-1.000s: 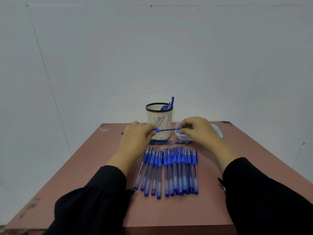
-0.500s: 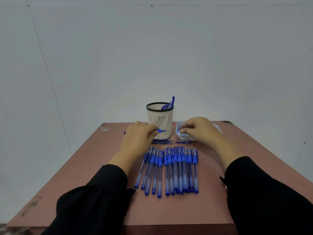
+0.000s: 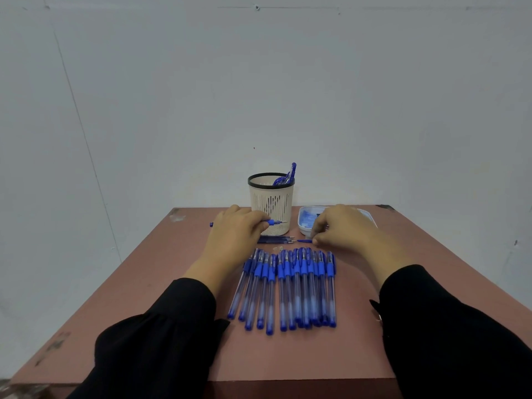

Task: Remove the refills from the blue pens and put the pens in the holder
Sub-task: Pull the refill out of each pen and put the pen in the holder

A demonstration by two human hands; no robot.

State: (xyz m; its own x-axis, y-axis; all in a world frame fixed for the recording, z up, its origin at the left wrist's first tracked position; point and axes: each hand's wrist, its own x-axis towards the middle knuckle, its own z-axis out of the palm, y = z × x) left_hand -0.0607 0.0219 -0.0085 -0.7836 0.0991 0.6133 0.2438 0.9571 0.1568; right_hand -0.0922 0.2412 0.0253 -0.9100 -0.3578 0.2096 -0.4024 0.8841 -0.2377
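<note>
Several capped blue pens lie in a row on the table in front of me. My left hand grips one blue pen held level, its metal tip pointing right in front of the cream mesh holder. A few blue pens stand in the holder. Several thin refills lie on the table below the holder. My right hand is down at the table, thumb and forefinger pinching the right end of a short blue piece beside those refills.
A white tray with blue parts in it sits right of the holder, partly behind my right hand. Two tiny clear bits lie above the pen row. The reddish table ends at a white wall behind.
My right hand left the pen, went to the tray, then came down to the short blue piece on the table. My left hand kept the pen almost still.
</note>
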